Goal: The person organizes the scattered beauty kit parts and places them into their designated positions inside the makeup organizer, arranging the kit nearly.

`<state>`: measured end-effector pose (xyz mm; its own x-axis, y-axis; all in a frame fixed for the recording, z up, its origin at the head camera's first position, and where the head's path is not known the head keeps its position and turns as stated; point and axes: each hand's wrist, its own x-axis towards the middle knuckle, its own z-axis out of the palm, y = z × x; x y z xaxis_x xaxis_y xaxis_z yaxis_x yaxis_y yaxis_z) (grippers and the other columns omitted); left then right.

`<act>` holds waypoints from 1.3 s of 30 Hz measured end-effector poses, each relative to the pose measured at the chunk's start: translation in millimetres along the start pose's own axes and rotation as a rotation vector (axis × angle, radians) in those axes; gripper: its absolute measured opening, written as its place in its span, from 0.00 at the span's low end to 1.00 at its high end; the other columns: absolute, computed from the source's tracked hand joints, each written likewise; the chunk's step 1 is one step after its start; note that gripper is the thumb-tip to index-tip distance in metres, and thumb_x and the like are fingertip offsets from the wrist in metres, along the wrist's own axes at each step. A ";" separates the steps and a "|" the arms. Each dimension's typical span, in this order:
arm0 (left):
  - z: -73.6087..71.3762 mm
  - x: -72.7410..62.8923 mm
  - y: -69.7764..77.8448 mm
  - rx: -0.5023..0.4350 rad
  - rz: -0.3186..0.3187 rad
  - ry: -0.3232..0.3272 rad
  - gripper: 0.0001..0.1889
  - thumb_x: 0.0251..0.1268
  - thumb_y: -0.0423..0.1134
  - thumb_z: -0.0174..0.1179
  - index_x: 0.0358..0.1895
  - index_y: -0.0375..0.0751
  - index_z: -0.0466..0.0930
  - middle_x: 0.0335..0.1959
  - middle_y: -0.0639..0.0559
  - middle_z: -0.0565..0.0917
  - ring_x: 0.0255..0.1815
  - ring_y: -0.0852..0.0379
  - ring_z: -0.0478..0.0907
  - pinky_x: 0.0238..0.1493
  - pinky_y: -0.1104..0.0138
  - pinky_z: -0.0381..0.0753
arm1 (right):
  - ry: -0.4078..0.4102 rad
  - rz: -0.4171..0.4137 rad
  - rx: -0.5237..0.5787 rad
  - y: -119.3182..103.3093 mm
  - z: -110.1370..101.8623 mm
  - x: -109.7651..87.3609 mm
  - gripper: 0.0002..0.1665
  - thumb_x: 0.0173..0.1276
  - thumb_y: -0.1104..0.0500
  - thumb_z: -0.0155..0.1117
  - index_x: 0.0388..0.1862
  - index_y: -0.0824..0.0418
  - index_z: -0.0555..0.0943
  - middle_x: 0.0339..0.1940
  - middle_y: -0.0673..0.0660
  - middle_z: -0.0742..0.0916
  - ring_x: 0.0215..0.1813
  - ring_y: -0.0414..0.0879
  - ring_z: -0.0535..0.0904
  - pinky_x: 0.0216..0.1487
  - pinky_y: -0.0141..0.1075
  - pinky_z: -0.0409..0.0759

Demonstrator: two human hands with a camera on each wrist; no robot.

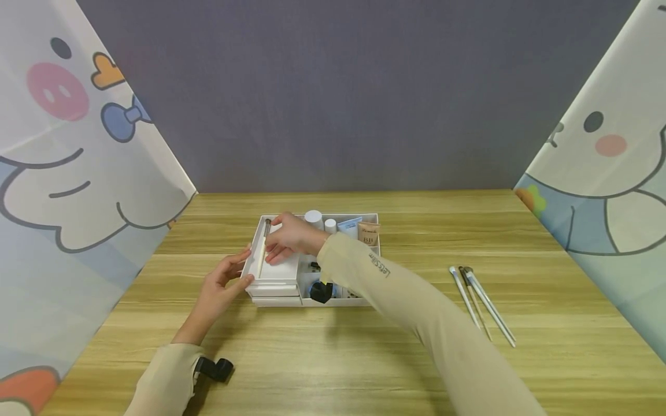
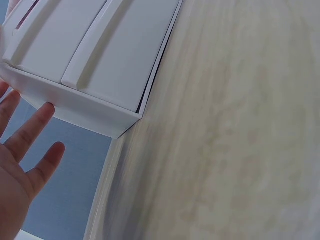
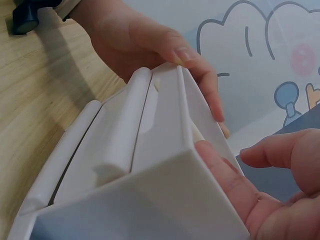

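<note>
At left, a cartoon-print panel borders a wood-grain table. A cream left sleeve, fitted with a black wrist camera, leads to the left hand, its fingers spread and resting against the side of a white cosmetics organizer, thumb at the near corner. Two pushed-in drawers sit stacked beneath the organizer's shallow top tray. Inside that tray a makeup brush lies along the left wall, brown bristles at the far end, pale handle toward the viewer. The right hand dips its fingertips into the tray beside the brush, thumb apart from the fingers, gripping nothing (whether a finger touches the brush, one cannot tell). Farther right, a white-lidded jar, a smaller white-capped container, a light-blue tube and a tan BB tube fill the rear compartments, partly behind the lettered right sleeve. A cluster of spare brushes lies on the table at right.
</note>
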<state>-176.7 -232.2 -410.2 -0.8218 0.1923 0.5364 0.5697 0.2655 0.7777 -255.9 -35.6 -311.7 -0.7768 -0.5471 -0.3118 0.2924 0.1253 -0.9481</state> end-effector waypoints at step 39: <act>0.0 -1.4 1.1 -0.023 0.007 0.003 0.23 0.59 0.14 0.59 0.60 0.21 0.72 0.69 0.46 0.72 0.54 0.71 0.78 0.53 0.78 0.74 | -0.015 -0.332 0.223 23.9 -15.9 -24.1 0.32 0.72 0.74 0.54 0.72 0.71 0.58 0.38 0.61 0.83 0.37 0.49 0.85 0.48 0.47 0.84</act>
<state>-175.0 -232.2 -410.1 -0.8178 0.1911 0.5429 0.5753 0.2426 0.7811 -239.1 -6.3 -327.8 -0.8418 -0.5397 0.0113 0.1423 -0.2421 -0.9598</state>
